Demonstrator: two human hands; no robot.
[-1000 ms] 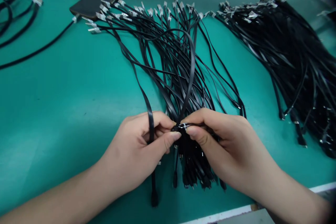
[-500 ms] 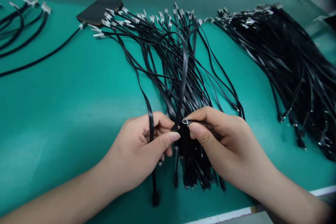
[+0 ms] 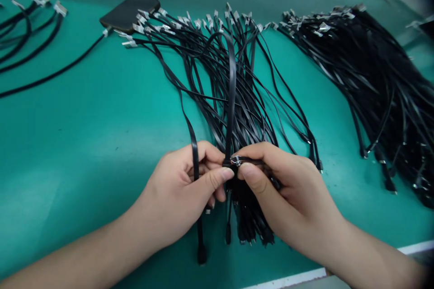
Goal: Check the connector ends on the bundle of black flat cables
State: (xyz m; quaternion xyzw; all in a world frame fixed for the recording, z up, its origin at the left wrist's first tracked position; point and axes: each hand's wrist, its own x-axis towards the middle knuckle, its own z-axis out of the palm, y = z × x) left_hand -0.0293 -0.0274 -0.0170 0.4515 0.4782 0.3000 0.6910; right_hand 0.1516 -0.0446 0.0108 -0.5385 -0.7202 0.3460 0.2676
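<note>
The head camera is looking forward and down at the green desk (image 3: 101, 117) from above its near edge. It is viewing the left hand (image 3: 186, 189) and right hand (image 3: 288, 185) from close by, below centre.

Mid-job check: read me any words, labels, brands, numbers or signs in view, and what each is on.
No text can be read anywhere.
Cable in the left hand: no lettering visible.
Metal-tipped item in the right hand: too small to tell.
Plugs: too small and blurred to show any marking.
Dark device: no legible brand or number.
</note>
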